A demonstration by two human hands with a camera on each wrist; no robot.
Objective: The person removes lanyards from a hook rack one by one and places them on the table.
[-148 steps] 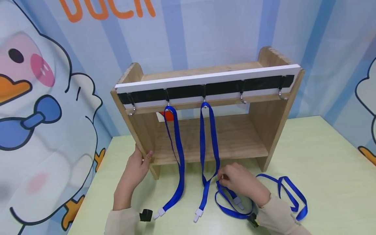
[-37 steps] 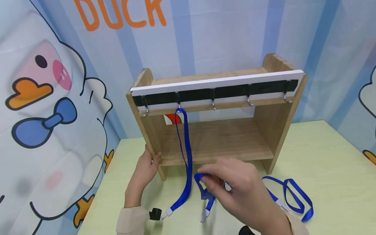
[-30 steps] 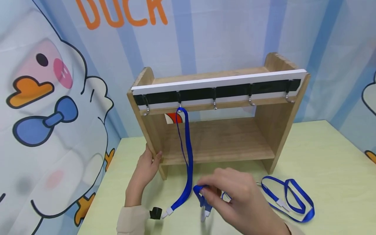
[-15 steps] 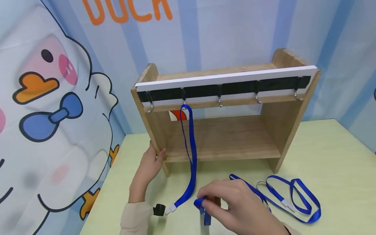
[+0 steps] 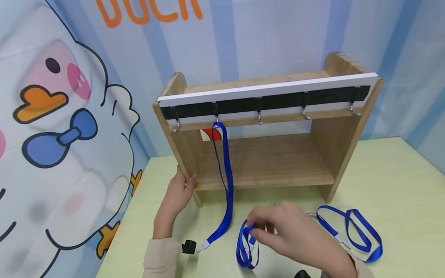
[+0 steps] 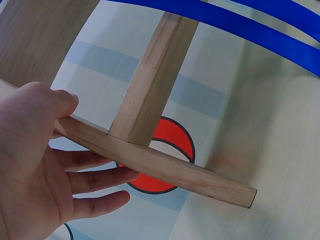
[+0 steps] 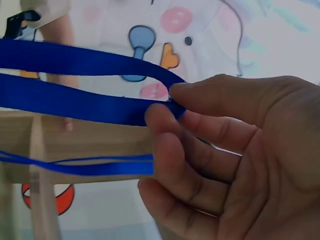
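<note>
My left hand point(image 5: 176, 196) grips the left side panel of a small wooden shelf point(image 5: 271, 175); in the left wrist view its thumb and fingers lie on either side of the board point(image 6: 200, 181). Low over the table, my right hand point(image 5: 295, 236) pinches a blue lanyard point(image 5: 240, 249) that droops in a loop. The right wrist view shows its strap point(image 7: 90, 102) between thumb and index finger. Another blue lanyard point(image 5: 228, 170) hangs from the second hook from the left, its white clip point(image 5: 204, 244) near the tabletop.
A black strip point(image 5: 281, 101) with several metal hooks crosses the shelf's top front. Right of my right hand, a third blue lanyard point(image 5: 373, 231) with a white clip point(image 5: 342, 241) lies coiled on the pale table point(image 5: 389, 170). A duck-printed cloth point(image 5: 271, 34) stands behind.
The lanyard on the middle hook came off that hook into my right hand and was lowered toward the table. My right hand has since shifted slightly right. The left hand keeps its hold.
</note>
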